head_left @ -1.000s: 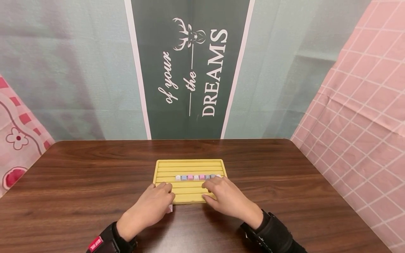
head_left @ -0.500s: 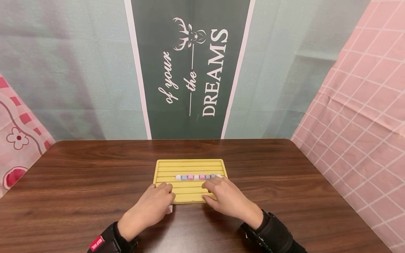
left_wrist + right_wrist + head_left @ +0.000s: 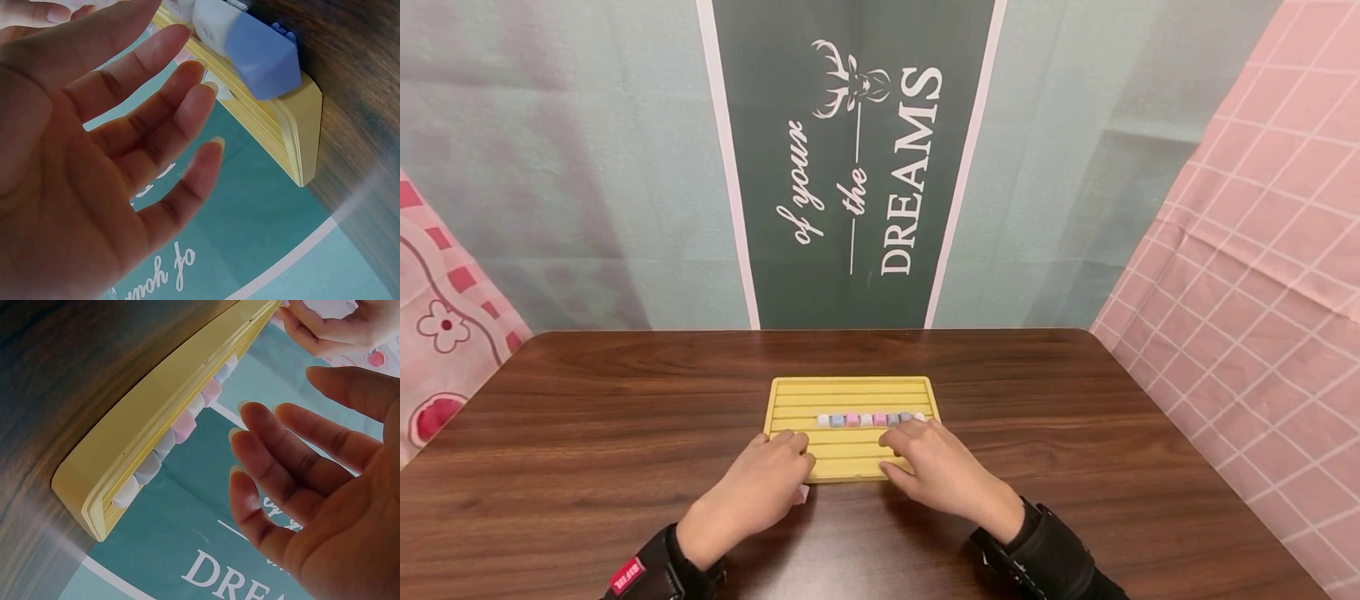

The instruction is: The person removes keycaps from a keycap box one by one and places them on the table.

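Note:
A yellow ridged tray [image 3: 842, 454] lies on the table, with a row of keycaps [image 3: 852, 420] in white, blue, pink and grey across its middle. My left hand [image 3: 760, 479] is over the tray's front left corner, fingers loosely bent. Close to it, at the tray's front edge, are a blue keycap [image 3: 265, 56] and a white keycap [image 3: 212, 25]; a pale keycap [image 3: 802, 494] peeks out beside that hand. My right hand [image 3: 936, 467] hovers around the tray's right part, its fingers relaxed and apart from the row, with nothing held between them.
The dark wooden table [image 3: 625, 417] extends on both sides of the tray. Behind it hangs a green and pale blue cloth [image 3: 850, 300] with white lettering. A pink checked cloth [image 3: 1262, 292] hangs on the right, and a patterned pink cloth [image 3: 445, 367] on the left.

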A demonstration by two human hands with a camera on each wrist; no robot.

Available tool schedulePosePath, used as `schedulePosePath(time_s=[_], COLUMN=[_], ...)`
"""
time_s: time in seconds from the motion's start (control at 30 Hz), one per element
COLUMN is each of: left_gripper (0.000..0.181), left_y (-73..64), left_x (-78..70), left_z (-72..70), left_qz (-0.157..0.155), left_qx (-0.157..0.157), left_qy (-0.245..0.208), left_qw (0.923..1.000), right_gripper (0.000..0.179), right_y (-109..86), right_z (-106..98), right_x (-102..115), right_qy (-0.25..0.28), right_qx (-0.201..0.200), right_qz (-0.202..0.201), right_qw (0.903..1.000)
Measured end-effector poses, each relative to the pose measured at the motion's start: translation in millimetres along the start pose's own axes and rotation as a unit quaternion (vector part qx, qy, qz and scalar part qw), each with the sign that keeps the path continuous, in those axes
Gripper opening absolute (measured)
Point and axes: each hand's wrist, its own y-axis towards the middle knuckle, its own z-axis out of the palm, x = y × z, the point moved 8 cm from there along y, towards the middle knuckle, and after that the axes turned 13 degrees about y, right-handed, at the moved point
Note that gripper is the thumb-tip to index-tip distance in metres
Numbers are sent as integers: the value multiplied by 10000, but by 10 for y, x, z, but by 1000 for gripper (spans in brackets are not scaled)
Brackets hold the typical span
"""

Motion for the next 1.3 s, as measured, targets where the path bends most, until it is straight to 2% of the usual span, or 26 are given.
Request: schedulePosePath(time_s=[0.23, 0.63, 1.3], left_gripper=[18, 20, 17], left_y=[5, 5, 2], left_x=[-12, -16, -20], left_z=[1, 3, 13], left_qz=[19, 38, 25], left_qx=[75, -203, -158], left_qy=[-81, 127, 42], left_qw=[9999, 9997, 9999], right_gripper=[15, 17, 15], right_y=[-4, -13, -21], right_z=[4, 30, 35], right_x=[42, 57, 69], right_qy=[19, -77, -98], right_qx=[37, 187, 129], right_qz=[-134, -99, -185], right_qw=[9999, 9997, 9997])
